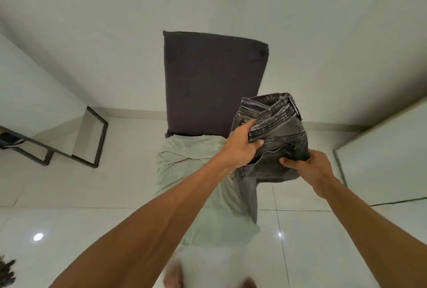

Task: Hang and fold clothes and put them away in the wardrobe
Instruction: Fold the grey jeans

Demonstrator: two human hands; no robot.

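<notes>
I hold the jeans in the air in front of me with both hands. My left hand pinches the denim just under the waistband, thumb on top. My right hand curls round the seat, lower and to the right. The waistband points up and away from me. One leg hangs below my hands towards the floor, so the long axis runs roughly top to bottom.

To fold well, I judge I should lay one leg on the other, seams matched, and pull the cloth taut between my hands before doubling it over. The hanging leg could twist. A pale green cloth lies under my left arm, and a dark cushion stands beyond it.
</notes>
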